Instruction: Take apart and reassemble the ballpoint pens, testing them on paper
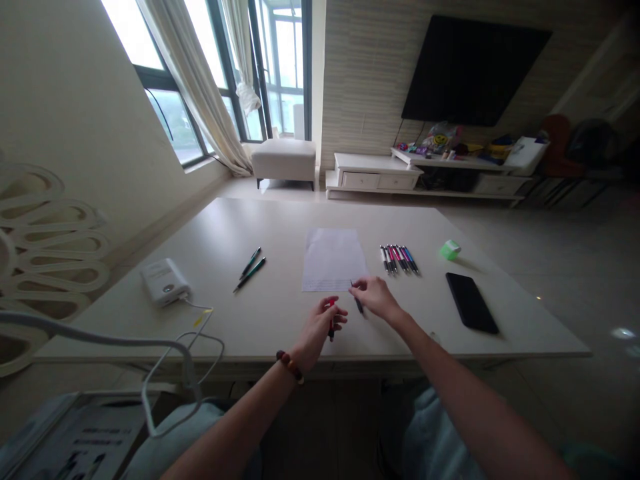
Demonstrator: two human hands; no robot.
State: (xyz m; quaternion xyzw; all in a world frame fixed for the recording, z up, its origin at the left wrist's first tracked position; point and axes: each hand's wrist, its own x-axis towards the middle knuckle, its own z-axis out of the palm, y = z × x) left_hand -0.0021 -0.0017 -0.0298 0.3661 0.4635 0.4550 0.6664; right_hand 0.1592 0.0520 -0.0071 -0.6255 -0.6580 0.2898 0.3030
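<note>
My left hand (316,327), with a beaded bracelet at the wrist, has its fingers curled round a red pen (331,323) near the table's front edge. To its right, my right hand (376,297) pinches a dark pen (359,305) whose lower end points down toward the tabletop. Just beyond both hands lies a white sheet of paper (333,257) with lines of small print along its near edge. Several pens (399,259) in white, red, purple and blue lie side by side right of the paper. Two green pens (250,274) rest to its left.
On the white table (280,223), a black phone (471,302) and a small green object (451,250) lie at the right. A white power bank (165,281) sits at the left, its cable (220,343) looping over the front edge. A TV cabinet (377,180) stands beyond.
</note>
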